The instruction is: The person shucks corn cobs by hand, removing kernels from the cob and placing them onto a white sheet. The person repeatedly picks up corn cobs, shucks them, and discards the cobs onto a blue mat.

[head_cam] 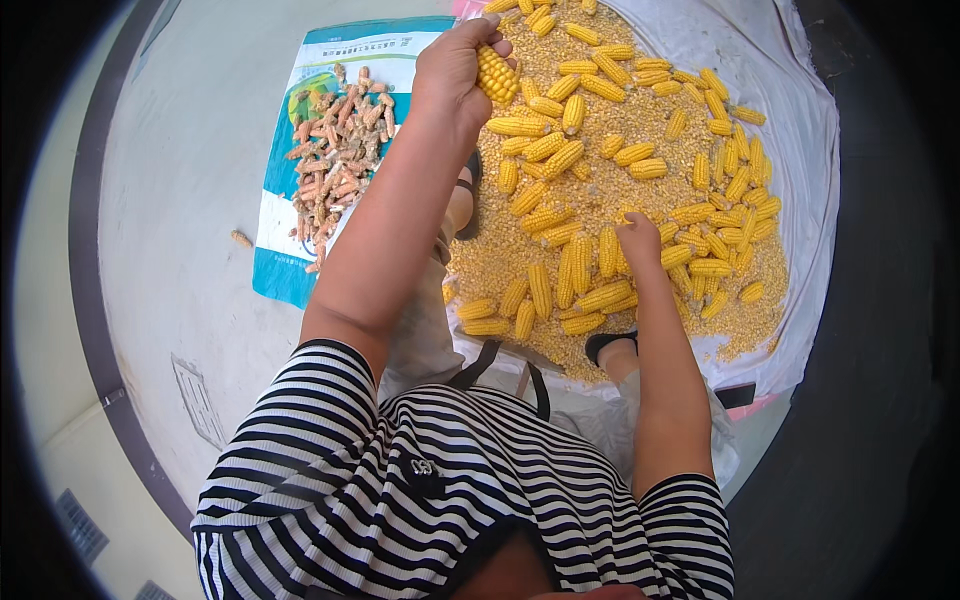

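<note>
My left hand (459, 64) is raised at the top middle, its fingers wrapped around a yellow ear of corn (497, 77). Lower and to the right, my right hand (641, 238) reaches down among more corn ears (577, 262). Its fingertips point toward the loose kernels, and whether anything sits between them is hidden. A thick spread of shelled corn kernels (487, 259) lies under both hands, with whole ears scattered over it.
A white cloth (806, 187) carries the corn. Left of it, bare cobs (330, 176) are heaped on a blue-and-white printed sack (279, 259). One stray cob (241, 238) rests on the pale floor (172, 285). A dark flat object (735, 395) lies near the cloth's lower right edge.
</note>
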A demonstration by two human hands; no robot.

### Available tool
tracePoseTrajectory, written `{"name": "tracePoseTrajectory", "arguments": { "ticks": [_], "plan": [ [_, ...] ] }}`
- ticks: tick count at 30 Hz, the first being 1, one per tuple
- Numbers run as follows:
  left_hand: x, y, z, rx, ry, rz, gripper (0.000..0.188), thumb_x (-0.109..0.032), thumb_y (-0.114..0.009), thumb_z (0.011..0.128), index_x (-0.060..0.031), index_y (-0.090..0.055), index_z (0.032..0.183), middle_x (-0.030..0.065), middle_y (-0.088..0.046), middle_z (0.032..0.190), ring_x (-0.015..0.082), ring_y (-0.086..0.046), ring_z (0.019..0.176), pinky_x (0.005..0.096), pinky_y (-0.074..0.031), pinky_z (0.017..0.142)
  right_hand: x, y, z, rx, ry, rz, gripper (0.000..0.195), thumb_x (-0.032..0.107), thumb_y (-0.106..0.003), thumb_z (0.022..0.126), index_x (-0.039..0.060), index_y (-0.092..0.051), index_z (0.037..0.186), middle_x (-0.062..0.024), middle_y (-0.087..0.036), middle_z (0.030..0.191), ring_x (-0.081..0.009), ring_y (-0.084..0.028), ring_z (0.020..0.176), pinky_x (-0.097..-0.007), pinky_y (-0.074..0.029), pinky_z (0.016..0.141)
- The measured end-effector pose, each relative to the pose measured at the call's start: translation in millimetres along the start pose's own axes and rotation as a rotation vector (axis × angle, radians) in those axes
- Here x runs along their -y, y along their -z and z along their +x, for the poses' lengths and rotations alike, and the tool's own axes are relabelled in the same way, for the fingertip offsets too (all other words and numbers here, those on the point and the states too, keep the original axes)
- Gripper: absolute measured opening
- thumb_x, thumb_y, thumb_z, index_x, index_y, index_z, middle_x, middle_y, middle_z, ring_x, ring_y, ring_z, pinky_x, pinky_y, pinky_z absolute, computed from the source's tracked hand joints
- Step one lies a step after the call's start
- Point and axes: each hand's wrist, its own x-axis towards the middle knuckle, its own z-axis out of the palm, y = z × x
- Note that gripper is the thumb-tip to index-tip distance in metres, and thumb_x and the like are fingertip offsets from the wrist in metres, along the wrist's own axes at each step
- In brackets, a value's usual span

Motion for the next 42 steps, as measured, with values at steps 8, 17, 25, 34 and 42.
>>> {"name": "tracePoseTrajectory", "arguments": {
  "ticks": [8, 17, 25, 34, 42],
  "plan": [
    [-69, 90, 38, -0.536, 0.0, -0.627, 0.047, -0.042, -0.033, 0.101, 0.001, -0.045, 0.113, 0.0148, -0.058, 0.097, 0.0246, -0.057, 0.078, 0.035, -0.052, 0.065, 68, -56, 53, 0.026, -0.027, -0.331, 0.053, 0.003, -0.054, 0.092, 0.0085, -0.038, 0.143, -0.0179, -0.031, 0.147, -0.035, -0.042, 0.128, -0.0428, -0.052, 0.094],
    [13, 16, -34, -0.11, 0.543, -0.174, 0.02, -0.021, -0.054, 0.094, -0.0011, -0.057, 0.096, 0.0088, -0.062, 0.085, 0.0157, -0.06, 0.065, 0.0304, -0.053, 0.056, 56, -76, 88, 0.105, 0.225, -0.604, 0.041, -0.008, -0.051, 0.087, 0.0019, -0.052, 0.127, -0.023, -0.046, 0.128, -0.0363, -0.053, 0.111, -0.0431, -0.051, 0.082],
    [32, -3, -40, 0.123, 0.58, 0.063, 0.017, -0.016, -0.061, 0.088, -0.001, -0.059, 0.095, 0.0078, -0.062, 0.086, 0.0152, -0.058, 0.067, 0.0287, -0.051, 0.057, 6, -84, 93, -0.148, -0.007, 0.279, 0.041, 0.013, -0.066, 0.083, -0.0014, -0.055, 0.12, -0.0179, -0.059, 0.105, -0.0302, -0.059, 0.085, -0.0421, -0.05, 0.073],
    [68, -31, -85, 0.486, 0.255, 0.573, 0.021, -0.011, -0.066, 0.084, 0.0008, -0.059, 0.1, 0.0083, -0.061, 0.089, 0.0149, -0.059, 0.068, 0.0284, -0.048, 0.059, 55, 103, -68, 0.253, 0.195, 1.259, 0.04, 0.044, -0.05, 0.094, 0.0094, -0.056, 0.113, -0.0086, -0.064, 0.089, -0.0136, -0.053, 0.06, -0.0271, -0.04, 0.051],
    [51, -74, -209, 0.629, 0.107, 0.501, 0.037, -0.013, -0.065, 0.086, 0.0005, -0.055, 0.119, 0.0022, -0.057, 0.084, 0.0099, -0.056, 0.067, 0.0236, -0.046, 0.058, 58, 176, -215, 0.424, 0.554, 1.257, 0.038, 0.04, -0.045, 0.098, 0.007, -0.058, 0.11, -0.0066, -0.064, 0.079, -0.0128, -0.057, 0.063, -0.0283, -0.045, 0.053]
  ]
}}
